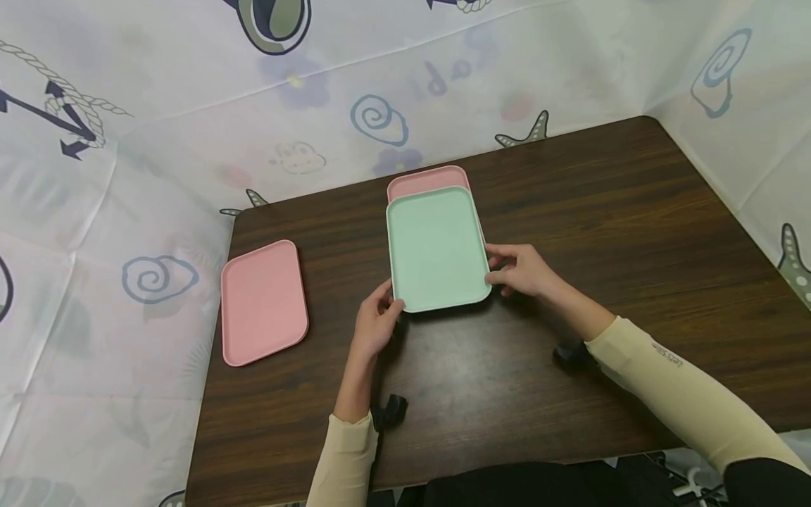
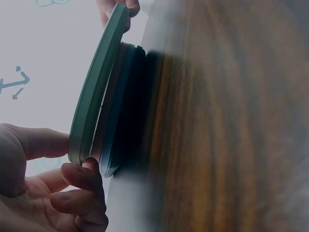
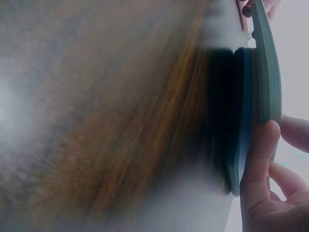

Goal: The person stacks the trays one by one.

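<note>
A pink tray (image 1: 263, 303) lies alone at the left of the dark wooden table (image 1: 633, 232). At centre, the left hand (image 1: 375, 325) pinches the near-left corner of a mint-green tray (image 1: 437, 248), and the right hand (image 1: 524, 270) grips its near-right corner. The head view shows another pink tray (image 1: 426, 181) beneath; the wrist views reveal the green tray (image 2: 94, 99) lifted off a stack, thumb (image 3: 258, 159) on its edge.

Both my arms are in long, snug cream sleeves; the right sleeve (image 1: 684, 394) shows small dark lettering near the forearm. A black wrist camera mount (image 1: 389, 410) sits under my left cuff, another (image 1: 570, 354) under the right. Dark trousers (image 1: 538, 486) below.
</note>
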The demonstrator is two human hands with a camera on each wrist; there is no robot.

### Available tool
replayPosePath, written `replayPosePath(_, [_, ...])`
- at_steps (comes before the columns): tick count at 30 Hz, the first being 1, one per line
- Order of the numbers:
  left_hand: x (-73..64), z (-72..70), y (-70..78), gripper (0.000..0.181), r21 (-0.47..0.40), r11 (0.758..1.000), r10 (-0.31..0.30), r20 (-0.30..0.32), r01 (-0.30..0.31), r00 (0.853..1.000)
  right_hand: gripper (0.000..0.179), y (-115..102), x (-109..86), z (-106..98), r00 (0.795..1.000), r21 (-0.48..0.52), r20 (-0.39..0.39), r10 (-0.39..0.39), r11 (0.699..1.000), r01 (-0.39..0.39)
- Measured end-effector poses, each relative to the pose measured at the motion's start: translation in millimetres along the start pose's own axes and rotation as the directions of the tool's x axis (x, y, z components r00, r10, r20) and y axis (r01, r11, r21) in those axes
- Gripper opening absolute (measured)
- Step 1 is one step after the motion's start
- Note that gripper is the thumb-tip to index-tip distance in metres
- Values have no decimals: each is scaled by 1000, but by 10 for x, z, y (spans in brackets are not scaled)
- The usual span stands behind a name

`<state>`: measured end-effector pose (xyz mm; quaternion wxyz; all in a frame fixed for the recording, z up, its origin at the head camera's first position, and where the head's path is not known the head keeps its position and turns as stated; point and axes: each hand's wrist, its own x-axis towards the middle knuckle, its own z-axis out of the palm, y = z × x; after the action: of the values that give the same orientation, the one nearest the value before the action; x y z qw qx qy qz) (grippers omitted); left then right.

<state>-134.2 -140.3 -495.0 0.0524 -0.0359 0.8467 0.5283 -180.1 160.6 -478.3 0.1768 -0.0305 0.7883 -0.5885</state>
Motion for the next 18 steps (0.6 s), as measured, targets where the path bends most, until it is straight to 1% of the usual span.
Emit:
replayPosePath(3, [46,8,10,48,4,1000,4,-3,-4,1000,64,-8,50,-9,1000,7,-17,5,1000,-5])
replayPosePath(7, [110,15,15,48,17,1000,13,-11,-12,1000,64,-21,108,-31,1000,17,-20,11,1000,-10])
replayPosePath(13, [182,17,49,49,38,998,46,-9,-45,999,63,-52,170,-77,999,18,-20,31,999,-31])
replayPosePath(18, [242,26,64,50,63,996,68,-25,-66,997,62,-79,226,-111,999,16,-17,35,999,-35])
